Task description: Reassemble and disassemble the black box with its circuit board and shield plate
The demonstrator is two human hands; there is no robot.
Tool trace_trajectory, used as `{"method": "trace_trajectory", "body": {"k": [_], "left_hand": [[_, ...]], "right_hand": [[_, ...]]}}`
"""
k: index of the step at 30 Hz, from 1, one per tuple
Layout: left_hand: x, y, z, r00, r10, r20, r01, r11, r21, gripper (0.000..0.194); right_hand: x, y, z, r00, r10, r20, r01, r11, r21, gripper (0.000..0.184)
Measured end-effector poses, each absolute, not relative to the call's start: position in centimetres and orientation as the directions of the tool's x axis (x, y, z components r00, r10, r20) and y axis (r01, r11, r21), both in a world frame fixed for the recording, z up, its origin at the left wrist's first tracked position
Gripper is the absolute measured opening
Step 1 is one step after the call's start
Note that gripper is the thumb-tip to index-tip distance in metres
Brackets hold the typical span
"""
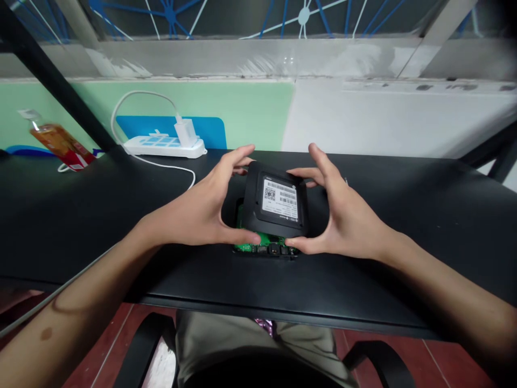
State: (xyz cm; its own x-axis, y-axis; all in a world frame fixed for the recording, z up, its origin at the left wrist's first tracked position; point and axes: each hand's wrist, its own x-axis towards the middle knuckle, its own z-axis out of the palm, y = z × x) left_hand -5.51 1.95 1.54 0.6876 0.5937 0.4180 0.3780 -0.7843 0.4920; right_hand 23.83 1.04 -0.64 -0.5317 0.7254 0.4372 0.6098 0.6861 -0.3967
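Observation:
A square black plastic cover (252, 199) with a white barcode label (279, 198) is held between my two hands, tilted and turned slightly. Under it, a green circuit board (246, 247) with connectors along its near edge sits in a shallow black casing on the desk. My left hand (205, 207) grips the cover's left side, thumb at the near edge and fingers at the far corner. Opposite it, my right hand (343, 210) has its thumb at the near right corner and fingers at the far right edge. The cover hides most of the board.
On the black desk (424, 226), a white power strip (161, 146) with a plugged-in charger (186, 132) lies against the wall. Its white cable (161, 164) runs toward my left arm. A drink bottle (60, 141) stands at the far left, near a black metal post (60, 75).

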Motion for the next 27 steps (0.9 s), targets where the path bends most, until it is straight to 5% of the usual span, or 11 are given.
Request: {"method": "trace_trajectory", "body": {"k": [12,27], "left_hand": [[-5.6,1.8,2.2,0.707,0.629,0.325,0.458,-0.757,0.466,0.122],[-6.0,1.3,1.7,0.705,0.705,0.080,0.606,-0.658,0.447,0.108]], "right_hand": [[23.3,1.1,-0.5,-0.574,0.701,0.422,0.598,0.712,-0.368,0.149],[22.8,1.8,-1.8,-0.661,0.707,0.250,0.554,0.685,-0.473,0.149]]}}
